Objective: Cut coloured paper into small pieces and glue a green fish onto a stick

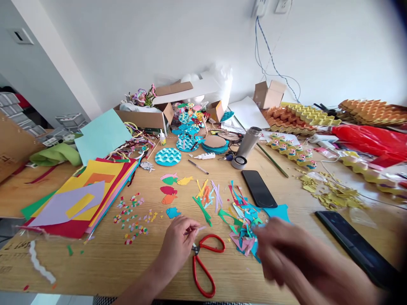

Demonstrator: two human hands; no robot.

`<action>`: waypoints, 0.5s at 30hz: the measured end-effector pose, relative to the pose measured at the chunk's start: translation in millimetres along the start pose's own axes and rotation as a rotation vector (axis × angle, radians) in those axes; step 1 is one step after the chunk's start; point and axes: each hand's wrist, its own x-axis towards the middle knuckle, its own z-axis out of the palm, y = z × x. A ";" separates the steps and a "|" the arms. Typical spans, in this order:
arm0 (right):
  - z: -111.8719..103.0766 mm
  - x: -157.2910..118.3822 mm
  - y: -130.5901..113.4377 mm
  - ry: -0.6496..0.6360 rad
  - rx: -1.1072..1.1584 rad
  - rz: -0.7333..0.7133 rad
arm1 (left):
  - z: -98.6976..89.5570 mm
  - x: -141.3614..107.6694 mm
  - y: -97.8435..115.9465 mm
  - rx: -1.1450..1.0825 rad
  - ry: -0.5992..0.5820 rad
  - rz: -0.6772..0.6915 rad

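Observation:
My left hand is closed in a pinch on a small pale paper strip, which sticks out past the fingertips. Just right of that hand lie red-handled scissors, handles apart, their blades partly hidden by my fingers. My right hand is smeared by motion, beside a heap of coloured paper scraps; its fingers and anything in them cannot be made out. Beyond my left hand lie several paper fish, among them a blue fish and an orange fish. Cut paper strips lie to their right.
Coloured paper sheets are stacked at the left, near small paper bits. A black phone and a dark flat device lie to the right. A steel flask stands behind, left of egg-tray pieces.

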 end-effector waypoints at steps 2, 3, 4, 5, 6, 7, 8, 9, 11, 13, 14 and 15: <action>1.0 41.0 0.4 -0.233 -0.042 0.115 | 5.0 9.2 5.2 0.013 -0.031 0.015; 3.5 56.6 4.2 -0.289 -0.145 0.169 | 7.7 13.7 7.7 0.026 -0.051 0.025; 7.2 67.8 10.1 -0.326 -0.268 0.204 | 10.5 18.0 10.1 0.045 -0.067 0.039; 11.8 74.4 17.4 -0.355 -0.384 0.245 | 13.6 22.1 12.2 0.070 -0.082 0.052; 16.9 76.9 25.5 -0.384 -0.475 0.286 | 16.7 26.0 14.0 0.098 -0.094 0.064; 22.1 76.4 33.3 -0.401 -0.496 0.303 | 19.8 29.7 15.5 0.126 -0.103 0.074; 27.1 74.0 40.3 -0.409 -0.511 0.310 | 23.0 33.1 16.6 0.154 -0.114 0.083; 31.5 70.7 45.9 -0.416 -0.513 0.314 | 26.1 36.3 17.4 0.180 -0.126 0.091; 38.1 64.8 52.6 -0.422 -0.501 0.312 | 31.7 42.0 18.1 0.224 -0.154 0.109; 41.3 62.3 54.8 -0.423 -0.485 0.313 | 36.7 46.6 18.0 0.257 -0.181 0.128; 41.6 62.3 55.2 -0.422 -0.472 0.313 | 39.0 48.3 17.8 0.270 -0.190 0.136; 41.2 62.8 55.6 -0.418 -0.455 0.313 | 41.3 49.7 17.4 0.279 -0.198 0.142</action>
